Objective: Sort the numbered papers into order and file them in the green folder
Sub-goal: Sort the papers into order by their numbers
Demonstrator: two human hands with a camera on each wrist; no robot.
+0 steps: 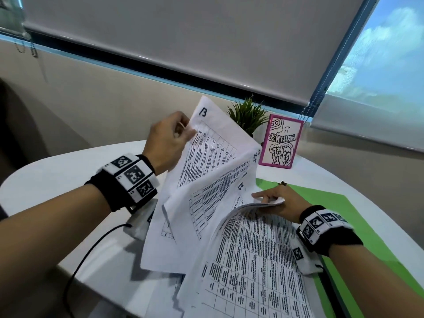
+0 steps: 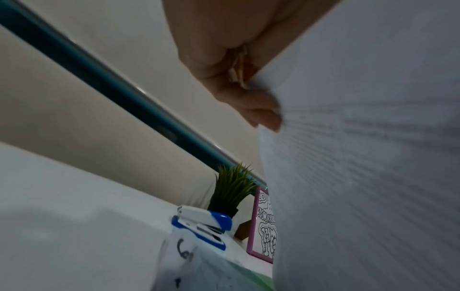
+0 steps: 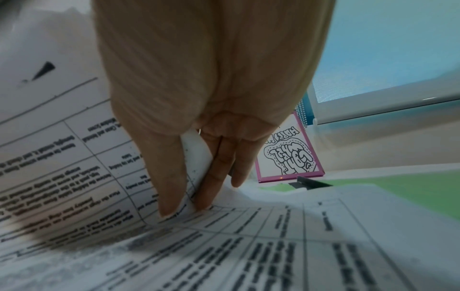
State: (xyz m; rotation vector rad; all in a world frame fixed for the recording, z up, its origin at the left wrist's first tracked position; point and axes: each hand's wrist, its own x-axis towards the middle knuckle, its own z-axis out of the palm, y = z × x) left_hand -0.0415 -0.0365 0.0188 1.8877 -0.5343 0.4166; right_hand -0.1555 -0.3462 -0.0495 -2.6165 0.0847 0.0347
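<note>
My left hand (image 1: pixel 169 141) pinches the top left edge of a raised sheet marked 13 (image 1: pixel 220 143), thumb on its printed face; the left wrist view shows those fingers (image 2: pixel 259 112) curled at that paper's (image 2: pixel 361 157) edge. More numbered papers (image 1: pixel 213 203) fan out beneath it. My right hand (image 1: pixel 275 203) pinches the far edge of a curled bundle of printed sheets (image 1: pixel 257 260), thumb (image 3: pixel 169 177) on top and fingers (image 3: pixel 216 173) underneath. The green folder (image 1: pixel 358 226) lies open and flat under the papers at the right.
A small potted plant (image 1: pixel 247 115) and a pink-framed drawing (image 1: pixel 281 141) stand at the table's back. A blue and white stapler (image 2: pixel 201 222) sits beside a loose sheet. A black cable (image 1: pixel 78 267) runs off the white table's (image 1: pixel 57 171) front left edge.
</note>
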